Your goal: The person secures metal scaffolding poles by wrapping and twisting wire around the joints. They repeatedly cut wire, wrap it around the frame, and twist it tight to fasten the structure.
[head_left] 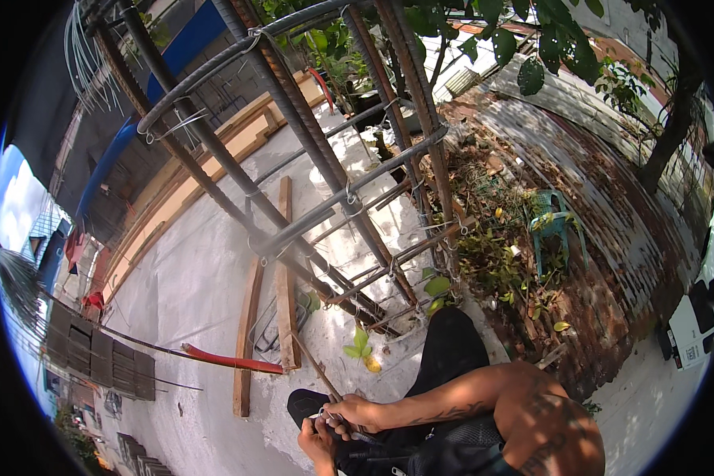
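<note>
Two timber lengths [285, 278] lie on the floor ahead of us, one beside the other, with bent metal loops [271, 324] near their lower ends. We note a red pipe [238, 363] crossing one of them. Directly before us stands the main obstruction, a tall reinforcing cage [316, 145], partly screening the stacked boards [250, 131] behind. Blue sheeting [190, 44] hangs beyond, and loose thin wires [79, 63] droop at the upper left. To our right we record a green plastic chair [549, 224] among fallen leaves, beside corrugated sheets [587, 174]. The site is outdoors, with a pale, dusty concrete floor [190, 289] under patchy sun and shade. The cage's upright bars are ribbed and rust-streaked; its grey hoops have rounded bends and are secured by twisted wire. The corrugated metal is rusted brown, and the boards are flat and tan. Low over our lap, our right hand [357, 414] is curled narrowly about a thin brown rod [316, 361], which slants up and left; our left hand [319, 446] sits just beside it, fingers bent, and we cannot tell what they grip.
</note>
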`<state>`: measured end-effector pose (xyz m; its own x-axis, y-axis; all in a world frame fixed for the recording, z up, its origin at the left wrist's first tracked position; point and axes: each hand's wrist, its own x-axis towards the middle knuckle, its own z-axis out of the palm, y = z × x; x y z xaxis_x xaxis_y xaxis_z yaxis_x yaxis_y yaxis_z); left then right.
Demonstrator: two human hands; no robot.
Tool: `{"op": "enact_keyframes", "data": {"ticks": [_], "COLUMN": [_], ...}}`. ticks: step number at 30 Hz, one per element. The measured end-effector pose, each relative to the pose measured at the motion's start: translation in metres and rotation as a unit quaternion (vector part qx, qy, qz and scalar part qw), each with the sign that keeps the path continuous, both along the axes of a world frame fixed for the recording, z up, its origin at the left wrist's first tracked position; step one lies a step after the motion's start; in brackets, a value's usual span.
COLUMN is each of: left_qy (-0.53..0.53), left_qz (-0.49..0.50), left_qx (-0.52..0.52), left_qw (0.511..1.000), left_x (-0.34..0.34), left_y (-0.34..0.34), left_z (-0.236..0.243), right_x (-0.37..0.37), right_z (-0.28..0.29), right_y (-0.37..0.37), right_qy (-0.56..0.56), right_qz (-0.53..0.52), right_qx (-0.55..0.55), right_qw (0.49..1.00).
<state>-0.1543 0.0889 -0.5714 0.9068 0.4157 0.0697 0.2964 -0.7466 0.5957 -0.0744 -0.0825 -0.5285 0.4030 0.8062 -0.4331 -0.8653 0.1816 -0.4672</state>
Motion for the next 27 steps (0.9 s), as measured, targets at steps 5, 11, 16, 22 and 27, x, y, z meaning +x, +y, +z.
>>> {"op": "enact_keyframes", "data": {"ticks": [5, 11, 16, 22, 27], "left_qy": [0.212, 0.329, 0.221, 0.006, -0.075], "left_qz": [0.029, -0.173, -0.328, -0.29, -0.241], "left_qx": [-0.43, -0.691, -0.502, 0.065, 0.054], "left_qw": [0.877, 0.62, 0.769, 0.955, 0.966], "left_x": [-0.016, -0.058, -0.052, -0.042, -0.051], "left_y": [0.016, -0.012, -0.014, 0.014, 0.03], "left_z": [0.024, 0.015, 0.023, 0.069, 0.074], "right_x": [-0.004, 0.004, 0.0, 0.009, 0.005], "right_z": [-0.01, 0.002, 0.025, 0.012, -0.008], "right_y": [-0.015, -0.029, -0.026, 0.006, 0.018], "right_qy": [-0.487, -0.567, -0.678, -0.371, -0.473], "right_qz": [-0.099, 0.139, 0.149, 0.081, 0.105], "right_qx": [-0.111, 0.066, -0.118, -0.226, -0.175], "right_qw": [0.861, 0.809, 0.71, 0.897, 0.857]}}
